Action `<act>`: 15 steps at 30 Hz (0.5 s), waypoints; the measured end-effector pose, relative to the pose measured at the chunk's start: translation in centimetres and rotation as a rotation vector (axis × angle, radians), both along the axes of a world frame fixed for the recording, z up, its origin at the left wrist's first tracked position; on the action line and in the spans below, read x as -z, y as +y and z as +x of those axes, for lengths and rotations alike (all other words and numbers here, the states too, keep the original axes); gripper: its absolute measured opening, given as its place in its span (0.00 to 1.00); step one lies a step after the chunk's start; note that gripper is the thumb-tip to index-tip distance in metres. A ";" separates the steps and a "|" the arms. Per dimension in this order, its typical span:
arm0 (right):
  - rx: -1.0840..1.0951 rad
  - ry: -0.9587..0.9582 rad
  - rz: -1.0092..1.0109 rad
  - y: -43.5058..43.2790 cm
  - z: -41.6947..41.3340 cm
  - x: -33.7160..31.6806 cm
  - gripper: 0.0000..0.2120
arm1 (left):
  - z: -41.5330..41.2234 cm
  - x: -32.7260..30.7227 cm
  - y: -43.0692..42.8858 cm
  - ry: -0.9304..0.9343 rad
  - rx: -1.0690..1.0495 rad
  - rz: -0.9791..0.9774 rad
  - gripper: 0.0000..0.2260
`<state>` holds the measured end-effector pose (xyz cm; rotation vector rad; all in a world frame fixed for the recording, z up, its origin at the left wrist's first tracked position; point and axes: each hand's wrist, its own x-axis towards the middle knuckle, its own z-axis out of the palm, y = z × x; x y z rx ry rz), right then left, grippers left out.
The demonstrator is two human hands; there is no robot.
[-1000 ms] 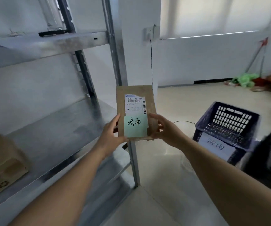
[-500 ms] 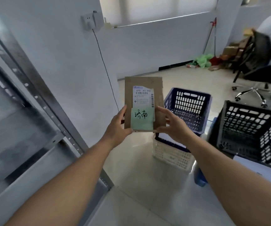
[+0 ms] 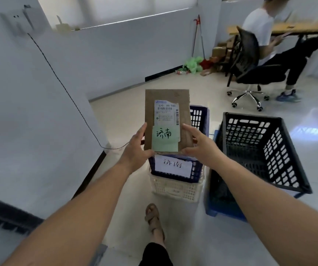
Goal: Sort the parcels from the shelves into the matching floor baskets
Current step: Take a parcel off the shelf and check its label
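Note:
A flat brown cardboard parcel (image 3: pixel 166 96) with a white shipping label and a green handwritten note hangs over the dark blue basket (image 3: pixel 199 116). My left hand (image 3: pixel 136 148) grips its lower left edge, thumb on the front. My right hand (image 3: pixel 200 144) holds its lower right edge, thumb along the front. The blue basket bears a white paper tag with the same two characters as the green note, and it stands nested in a white basket (image 3: pixel 173 191). The parcel hides most of the blue basket's inside.
A black basket (image 3: pixel 280 150) stands right of the blue one, on a blue crate (image 3: pixel 223 212). A white wall with a hanging cable lies to the left. The shelf's edge shows at lower left. A person sits on an office chair (image 3: pixel 250 60) at the back right. My sandalled foot (image 3: pixel 153 219) is below.
My view has swung right and down from the shelf to the floor baskets. The parcel, still held in both hands, now hangs over the blue basket with its tag in sight.

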<state>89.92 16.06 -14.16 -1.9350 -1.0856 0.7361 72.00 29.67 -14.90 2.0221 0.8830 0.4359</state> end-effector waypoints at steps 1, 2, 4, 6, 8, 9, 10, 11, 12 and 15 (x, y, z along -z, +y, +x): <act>0.012 -0.006 -0.014 0.8 0.9 0.2 0.40 | 1.1 0.3 1.1 -0.004 0.016 -0.004 0.40; 0.025 -0.005 -0.022 1.8 2.0 0.4 0.40 | 2.4 0.6 2.4 -0.003 0.033 -0.008 0.40; 0.064 0.013 -0.018 4.3 4.6 1.0 0.39 | 5.5 1.1 5.6 0.007 0.075 -0.004 0.40; 0.104 0.024 -0.026 6.8 7.2 1.5 0.39 | 8.7 1.7 8.9 0.012 0.118 -0.015 0.40; 0.144 0.038 -0.055 9.6 9.7 2.1 0.39 | 11.7 2.3 12.1 0.020 0.164 -0.040 0.39; 0.158 0.040 -0.072 11.1 10.9 2.4 0.39 | 13.1 2.7 13.7 0.024 0.184 -0.057 0.39; 0.169 0.041 -0.090 12.5 12.1 2.8 0.39 | 14.5 3.2 15.3 0.033 0.196 -0.081 0.39; 0.177 0.044 -0.108 14.1 13.3 3.2 0.38 | 15.8 3.6 16.9 0.041 0.207 -0.102 0.39; 0.187 0.051 -0.125 15.5 14.4 3.6 0.38 | 17.1 4.1 18.5 0.052 0.215 -0.120 0.39; 0.211 0.082 -0.169 19.7 17.4 5.5 0.39 | 20.8 6.1 22.7 0.084 0.232 -0.168 0.39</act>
